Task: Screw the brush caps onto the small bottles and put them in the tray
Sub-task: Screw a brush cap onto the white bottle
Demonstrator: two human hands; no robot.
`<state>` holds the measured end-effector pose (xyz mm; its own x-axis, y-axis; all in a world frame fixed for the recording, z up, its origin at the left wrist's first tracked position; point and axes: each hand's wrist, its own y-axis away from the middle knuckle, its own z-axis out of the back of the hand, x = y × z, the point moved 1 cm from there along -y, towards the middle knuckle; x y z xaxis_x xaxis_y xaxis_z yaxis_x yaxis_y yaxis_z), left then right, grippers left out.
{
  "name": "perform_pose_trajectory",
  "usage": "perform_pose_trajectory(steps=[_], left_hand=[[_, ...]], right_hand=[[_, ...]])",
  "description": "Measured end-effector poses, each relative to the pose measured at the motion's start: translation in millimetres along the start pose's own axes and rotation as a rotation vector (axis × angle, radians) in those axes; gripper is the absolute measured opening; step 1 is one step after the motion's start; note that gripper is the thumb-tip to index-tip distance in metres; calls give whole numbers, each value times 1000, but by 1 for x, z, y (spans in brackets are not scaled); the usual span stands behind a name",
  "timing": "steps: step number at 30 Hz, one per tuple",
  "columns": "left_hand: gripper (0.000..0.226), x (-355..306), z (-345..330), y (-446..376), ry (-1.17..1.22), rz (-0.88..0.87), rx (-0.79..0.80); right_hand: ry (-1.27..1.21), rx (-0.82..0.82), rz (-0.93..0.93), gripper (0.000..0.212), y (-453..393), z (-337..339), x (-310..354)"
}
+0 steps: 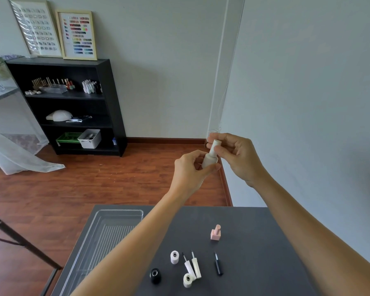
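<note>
My left hand [189, 168] grips the body of a small white bottle [209, 160], held up in the air beyond the table's far edge. My right hand [236, 154] pinches the white brush cap [214, 147] that sits on the bottle's neck. On the dark table [254, 242] stand a capped pink bottle [215, 232], two open white bottles [174, 257] [188, 280] and an open black bottle [155, 275]. Two white brush caps [195, 266] and a black brush cap [218, 264] lie loose beside them. The clear plastic tray [98, 238] sits at the table's left.
A tripod leg [19, 242] stands on the wooden floor left of the table. A black shelf [73, 103] with bottles and bins stands against the far wall. The wall runs close along the table's right side.
</note>
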<state>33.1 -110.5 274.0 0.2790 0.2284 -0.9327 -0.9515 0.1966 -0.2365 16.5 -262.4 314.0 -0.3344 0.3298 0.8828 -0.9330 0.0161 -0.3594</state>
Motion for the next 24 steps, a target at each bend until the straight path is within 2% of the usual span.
perform_pose_trajectory(steps=[4,7,10,14,18,21,24], left_hand=[[24,0,-3,0,-6,-10,1],[24,-1,-3,0,-2,-19,1],[26,-2,-1,-2,-9,-9,1],[25,-1,-1,-3,-8,-1,7],[24,-1,-3,-3,-13,-4,8],[23,-1,-3,-4,-7,-8,5],[23,1,-2,-5,-19,-8,4]], right_hand=[[94,-128,7,21,-4,0,2],[192,-174,15,43,-3,-1,2],[117,-95,-1,49,-2,0,0],[47,15,23,31,-2,3,-3],[73,-107,10,20,-4,3,-3],[113,-162,12,30,-4,4,-5],[69,-102,-5,41,-4,7,-7]])
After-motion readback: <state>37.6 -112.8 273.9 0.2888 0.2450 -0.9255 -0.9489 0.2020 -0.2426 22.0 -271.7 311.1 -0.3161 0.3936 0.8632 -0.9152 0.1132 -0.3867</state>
